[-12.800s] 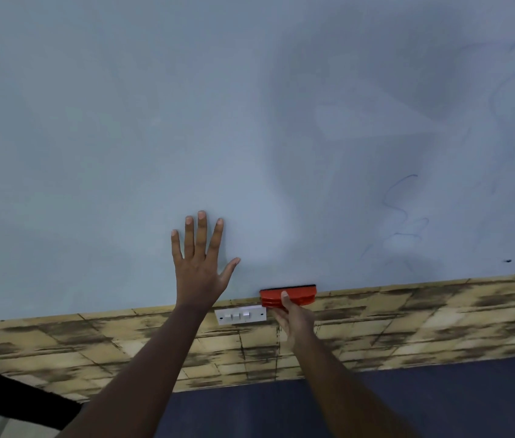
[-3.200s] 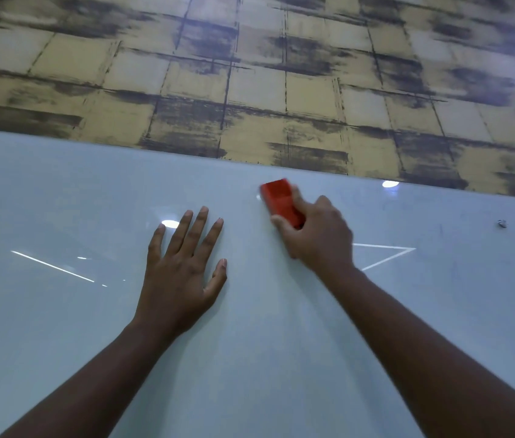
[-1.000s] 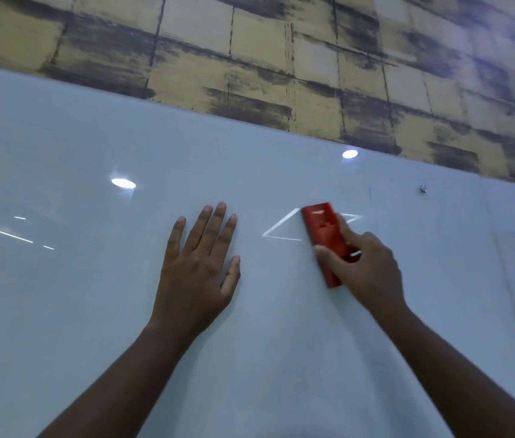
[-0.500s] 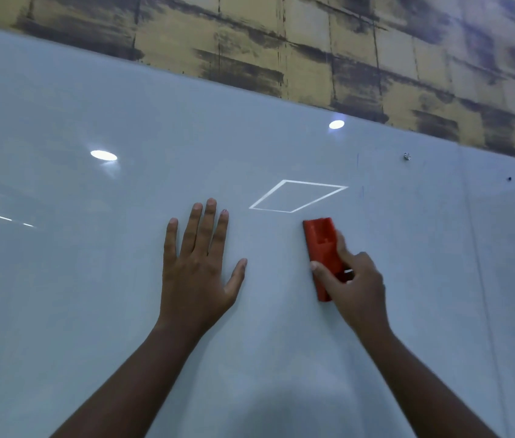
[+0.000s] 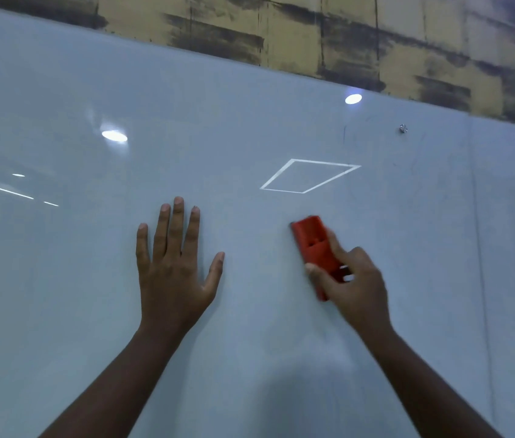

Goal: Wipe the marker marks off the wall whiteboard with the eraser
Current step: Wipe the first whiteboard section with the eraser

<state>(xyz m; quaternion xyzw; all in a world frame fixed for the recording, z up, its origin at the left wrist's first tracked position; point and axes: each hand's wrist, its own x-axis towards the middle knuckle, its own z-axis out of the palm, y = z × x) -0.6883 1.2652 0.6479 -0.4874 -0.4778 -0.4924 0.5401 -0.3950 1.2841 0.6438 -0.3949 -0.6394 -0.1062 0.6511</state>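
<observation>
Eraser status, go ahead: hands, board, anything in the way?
Right hand gripping eraser, pressed on whiteboard. Left hand flat on board, fingers spread. Faint marks upper right. Nothing in the way.

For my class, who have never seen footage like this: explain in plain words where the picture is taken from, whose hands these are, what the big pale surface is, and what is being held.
The picture comes from a camera worn on a person's head, looking at their own two bare hands; there is no machine. The pale surface is a whiteboard on a wall, with yellowish patterned wall above it. The left hand lies flat on the board, fingers spread, holding nothing. The right hand has its grip around a red eraser that looks pressed against the board; it is slightly blurred. The bright ovals and the white outlined diamond shape look like reflections of lights, not marker. A few faint dark strokes show near the upper right.
</observation>
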